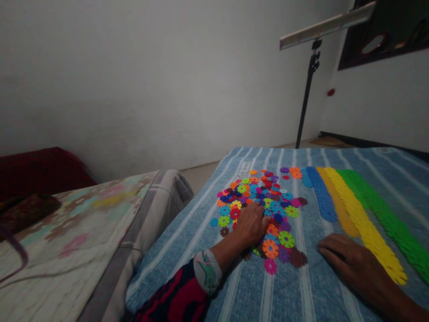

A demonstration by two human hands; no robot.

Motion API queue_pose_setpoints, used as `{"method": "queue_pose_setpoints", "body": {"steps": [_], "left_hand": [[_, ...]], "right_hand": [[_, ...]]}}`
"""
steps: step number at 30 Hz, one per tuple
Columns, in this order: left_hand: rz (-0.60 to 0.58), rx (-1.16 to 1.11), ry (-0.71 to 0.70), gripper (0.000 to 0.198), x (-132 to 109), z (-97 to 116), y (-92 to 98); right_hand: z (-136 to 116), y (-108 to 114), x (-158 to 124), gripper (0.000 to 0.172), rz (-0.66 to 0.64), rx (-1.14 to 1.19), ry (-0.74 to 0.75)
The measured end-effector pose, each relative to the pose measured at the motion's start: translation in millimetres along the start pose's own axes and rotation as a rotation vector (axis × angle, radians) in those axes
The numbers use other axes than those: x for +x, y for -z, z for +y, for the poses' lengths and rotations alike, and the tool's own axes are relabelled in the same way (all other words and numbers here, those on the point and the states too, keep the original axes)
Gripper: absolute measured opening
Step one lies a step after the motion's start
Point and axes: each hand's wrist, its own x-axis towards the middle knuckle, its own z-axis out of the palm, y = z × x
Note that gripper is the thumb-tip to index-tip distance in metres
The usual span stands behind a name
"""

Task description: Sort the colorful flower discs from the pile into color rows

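Observation:
A loose pile of notched plastic flower discs [271,248] in many colours lies on the blue striped cloth. My left hand [252,224] is down in this pile, its fingers curled onto the discs; the fingertips are hidden, so what they pinch does not show. My right hand [355,261] rests on the cloth to the right of the pile, closed, with its finger undersides out of sight. Just beyond it run overlapping rows of sorted discs: a blue row [322,194], an orange-yellow row [340,203], a yellow row [368,228] and a green row [389,217].
A few orange discs [296,173] sit at the far end, between pile and rows. On the left stands a second surface with a flowered cover [100,214], a gap separating it from the striped cloth [167,268]. A black stand [304,98] carrying a light bar rises behind.

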Motion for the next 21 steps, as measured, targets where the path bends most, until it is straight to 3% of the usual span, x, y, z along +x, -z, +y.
{"method": "queue_pose_setpoints", "body": {"steps": [2, 6, 8, 12, 21], "left_hand": [[0.009, 0.02, 0.052, 0.03, 3, -5, 7.5], [0.035, 0.177, 0.345, 0.026, 11, -29, 32.6], [-0.009, 0.187, 0.42, 0.024, 13, -43, 41.7], [-0.071, 0.137, 0.414, 0.018, 16, -60, 43.0], [0.112, -0.163, 0.4, 0.014, 26, -71, 36.0]], "right_hand": [[-1, 0, 0, 0.031, -0.01, 0.002, -0.01], [-4, 1, 2, 0.031, -0.018, 0.006, -0.015], [-5, 1, 3, 0.03, -0.012, 0.009, -0.016], [-7, 3, 4, 0.03, -0.005, 0.009, -0.019], [-8, 5, 6, 0.029, -0.014, 0.002, -0.026]]}}
